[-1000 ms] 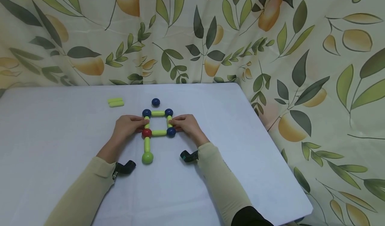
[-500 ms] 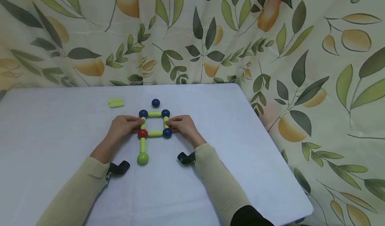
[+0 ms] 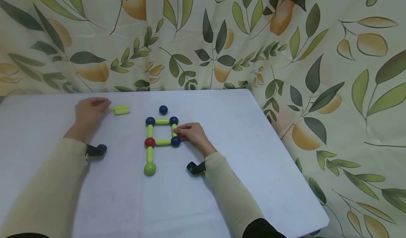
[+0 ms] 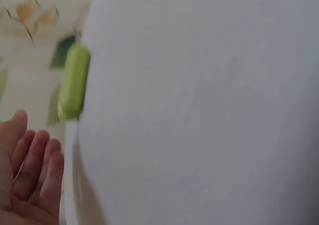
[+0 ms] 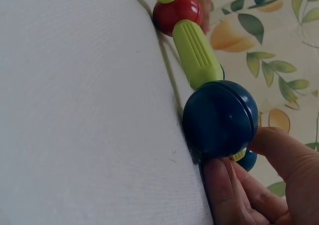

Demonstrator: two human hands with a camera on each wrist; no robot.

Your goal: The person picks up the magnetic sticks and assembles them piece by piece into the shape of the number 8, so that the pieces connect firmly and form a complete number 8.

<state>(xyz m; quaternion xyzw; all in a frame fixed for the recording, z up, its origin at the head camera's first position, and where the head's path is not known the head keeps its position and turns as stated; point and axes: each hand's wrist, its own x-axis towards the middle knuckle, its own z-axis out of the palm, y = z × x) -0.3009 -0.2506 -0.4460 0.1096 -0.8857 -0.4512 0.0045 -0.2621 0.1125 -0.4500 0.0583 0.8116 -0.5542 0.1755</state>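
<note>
The ball-and-rod frame [image 3: 163, 142] is laid on the desk [image 3: 253, 167], pinched at three o'clock by the right hand [image 3: 192, 135]. At ten o'clock, near loose rods [image 3: 122, 112], the left hand [image 3: 90, 113] is held empty, fingers parted. The frame could be sprung by uneven pulling.

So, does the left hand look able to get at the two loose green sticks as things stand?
Likely yes: the left hand, apparently empty, is just beside the loose green sticks, with nothing visible in between.

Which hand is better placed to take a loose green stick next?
Probably the left hand: it looks empty and is near the loose green sticks, while the right hand pinches the joined frame.
</note>
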